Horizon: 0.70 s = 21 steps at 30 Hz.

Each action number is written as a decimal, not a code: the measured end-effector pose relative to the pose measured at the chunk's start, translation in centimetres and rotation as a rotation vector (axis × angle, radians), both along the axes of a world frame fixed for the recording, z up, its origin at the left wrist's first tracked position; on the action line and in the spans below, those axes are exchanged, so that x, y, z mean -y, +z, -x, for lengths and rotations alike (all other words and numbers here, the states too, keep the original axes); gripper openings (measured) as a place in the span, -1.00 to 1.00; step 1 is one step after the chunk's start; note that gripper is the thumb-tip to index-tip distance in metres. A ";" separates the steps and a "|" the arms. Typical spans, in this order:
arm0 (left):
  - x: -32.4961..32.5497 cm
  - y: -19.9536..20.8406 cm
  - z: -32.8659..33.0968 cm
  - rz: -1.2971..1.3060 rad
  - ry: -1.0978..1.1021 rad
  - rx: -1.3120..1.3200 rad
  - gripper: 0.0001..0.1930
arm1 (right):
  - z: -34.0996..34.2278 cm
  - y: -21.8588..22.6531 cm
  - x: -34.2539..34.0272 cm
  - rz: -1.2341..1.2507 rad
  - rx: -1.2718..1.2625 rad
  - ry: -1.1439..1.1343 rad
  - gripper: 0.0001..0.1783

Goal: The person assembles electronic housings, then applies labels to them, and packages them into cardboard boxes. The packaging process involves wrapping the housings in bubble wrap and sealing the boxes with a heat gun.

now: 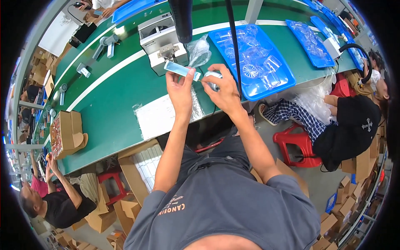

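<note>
The left hand (181,89) is pinching a light blue piece (177,68) between thumb and fingers, closing snugly on it. The piece is sitting at the fingertips, slanting down toward the right hand (223,89). The right hand is curling its fingers around a pale, round piece (213,76), just beside the blue piece's lower end. I can't tell if the two pieces are joining. Past the fingertips, a grey and white machine (160,39) is standing on the green table (112,112), showing tiny print that is too small to read. A white sheet (156,116) is lying under the hands. To the right, a blue tray (287,79) is holding clear plastic parts (251,71). Nearer the person, the grey shirt (225,200) is showing orange letters (173,205).
</note>
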<state>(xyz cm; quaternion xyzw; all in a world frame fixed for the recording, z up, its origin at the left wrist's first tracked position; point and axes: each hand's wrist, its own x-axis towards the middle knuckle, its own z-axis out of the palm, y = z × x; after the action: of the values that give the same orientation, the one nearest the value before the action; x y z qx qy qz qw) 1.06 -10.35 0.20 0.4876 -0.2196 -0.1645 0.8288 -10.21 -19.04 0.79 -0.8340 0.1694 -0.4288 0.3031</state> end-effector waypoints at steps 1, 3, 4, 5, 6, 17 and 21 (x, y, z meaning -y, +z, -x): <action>0.0 0.0 0.3 -0.019 -0.034 0.011 -0.56 | 0.2 -0.2 0.0 -0.014 0.027 0.013 -0.81; 0.1 -0.1 0.6 -0.039 -0.066 0.022 -0.56 | 0.8 -0.1 0.1 -0.005 -0.011 -0.001 -0.70; 0.2 -0.3 0.8 -0.035 -0.083 0.013 -0.55 | 1.1 0.2 0.0 0.005 -0.048 -0.014 -0.59; 0.3 -0.5 0.9 -0.032 -0.101 0.003 -0.55 | 1.5 0.3 -0.2 0.004 -0.049 -0.013 -0.59; 0.3 -0.5 1.1 -0.032 -0.101 0.001 -0.55 | 2.0 0.5 -0.2 0.001 -0.118 -0.019 -0.51; -4.7 3.0 -0.2 -0.084 -0.141 0.200 -0.56 | -0.5 2.1 -3.5 -0.186 -0.128 0.147 -0.21; -6.7 1.8 -2.0 -0.209 -0.160 0.286 -0.55 | -2.9 0.4 -5.5 -0.153 -0.233 0.165 -0.20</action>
<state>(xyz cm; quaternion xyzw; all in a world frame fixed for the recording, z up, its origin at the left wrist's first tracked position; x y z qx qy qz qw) 3.01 -3.62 1.99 0.5702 -0.3549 -0.1810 0.7184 -7.27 -13.55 1.15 -0.8636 0.1666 -0.2886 0.3783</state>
